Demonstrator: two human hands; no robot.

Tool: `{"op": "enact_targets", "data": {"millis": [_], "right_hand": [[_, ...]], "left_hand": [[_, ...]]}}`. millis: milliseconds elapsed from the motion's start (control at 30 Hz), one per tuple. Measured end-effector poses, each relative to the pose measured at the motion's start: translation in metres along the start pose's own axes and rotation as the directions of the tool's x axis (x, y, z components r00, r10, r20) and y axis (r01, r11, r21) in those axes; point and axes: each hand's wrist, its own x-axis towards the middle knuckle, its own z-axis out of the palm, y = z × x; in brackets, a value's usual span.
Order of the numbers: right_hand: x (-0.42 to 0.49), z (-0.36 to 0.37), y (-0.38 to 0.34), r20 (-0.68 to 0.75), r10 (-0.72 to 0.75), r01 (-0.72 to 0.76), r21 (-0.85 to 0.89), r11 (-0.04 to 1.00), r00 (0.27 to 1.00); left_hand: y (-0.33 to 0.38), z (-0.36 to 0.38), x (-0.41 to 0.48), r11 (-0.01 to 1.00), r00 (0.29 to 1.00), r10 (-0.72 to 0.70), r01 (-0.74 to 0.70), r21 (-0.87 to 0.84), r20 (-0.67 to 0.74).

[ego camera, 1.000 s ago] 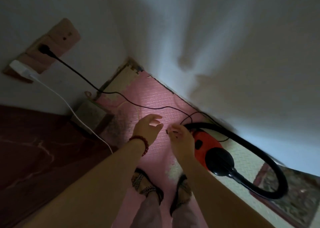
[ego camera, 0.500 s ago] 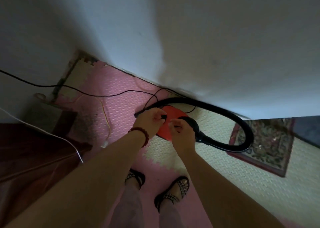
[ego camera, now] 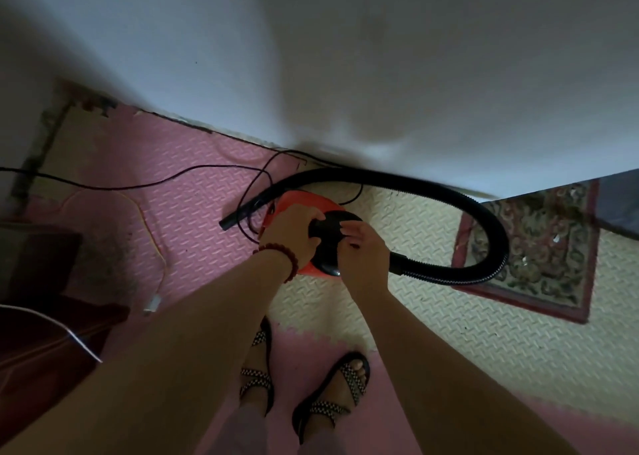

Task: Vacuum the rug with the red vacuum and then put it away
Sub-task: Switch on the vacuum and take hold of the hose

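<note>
Red vacuum (ego camera: 303, 200) sits gripped under left hand (ego camera: 290, 234), right hand (ego camera: 363, 251) fingers (ego camera: 347, 228).

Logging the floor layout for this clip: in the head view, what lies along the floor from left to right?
Dark box → white plug → hose nozzle → red vacuum → patterned rug.

Pink foam mats (ego camera: 179, 164) meet cream foam mats (ego camera: 449, 344) below the white wall (ego camera: 380, 57), with dark furniture (ego camera: 34, 264) at the floor's left edge.

Dim, bluish indoor light; soft shadows; mild motion blur; wide-angle warping at edges
</note>
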Motion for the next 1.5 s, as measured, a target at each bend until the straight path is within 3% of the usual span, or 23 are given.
{"op": "enact_targets", "data": {"millis": [133, 233, 367, 467, 567, 733, 900, 1100, 1333, 1500], "right_hand": [[0.028, 0.019, 0.024, 0.125, 0.021, 0.004, -0.196, 0.981, 0.992], [0.043, 0.037, 0.041, 0.139, -0.015, 0.064, -0.355, 0.933, 0.99], [0.055, 0.046, 0.047, 0.146, -0.018, 0.119, -0.717, 0.687, 0.989], [0.06, 0.042, 0.051, 0.191, -0.06, 0.193, -0.822, 0.535, 0.98], [0.049, 0.033, 0.06, 0.228, -0.072, 0.231, -0.812, 0.536, 0.971], [0.022, 0.005, 0.053, 0.263, -0.139, 0.291, -0.723, 0.626, 0.955], [-0.013, -0.039, 0.036, 0.344, -0.181, 0.38, -0.695, 0.611, 0.921], [-0.049, -0.079, 0.006, 0.41, -0.16, 0.423, -0.705, 0.569, 0.898], [-0.087, -0.111, -0.032, 0.455, -0.104, 0.43, -0.706, 0.562, 0.884], [-0.111, -0.132, -0.049, 0.47, -0.054, 0.417, -0.719, 0.557, 0.881]], "left_hand": [[-0.013, 0.023, 0.022, 0.996, 0.999, 0.042, -0.043, 0.081, 0.006], [-0.024, 0.037, 0.033, 0.992, 0.996, 0.057, -0.064, 0.105, 0.072], [-0.031, 0.05, 0.041, 0.984, 0.987, 0.027, -0.054, 0.171, 0.156], [-0.032, 0.051, 0.041, 0.971, 0.978, 0.018, -0.066, 0.228, 0.206], [-0.028, 0.046, 0.029, 0.962, 0.964, 0.01, -0.082, 0.262, 0.265], [-0.004, 0.036, 0.0, 0.958, 0.961, 0.046, -0.119, 0.26, 0.273], [0.025, 0.028, -0.03, 0.938, 0.945, 0.064, -0.167, 0.305, 0.321], [0.062, 0.001, -0.065, 0.972, 0.928, 0.048, -0.129, 0.198, 0.369], [0.098, -0.028, -0.102, 0.897, 0.867, 0.04, -0.25, 0.365, 0.496], [0.119, -0.035, -0.131, 0.879, 0.869, 0.043, -0.267, 0.394, 0.493]]}}
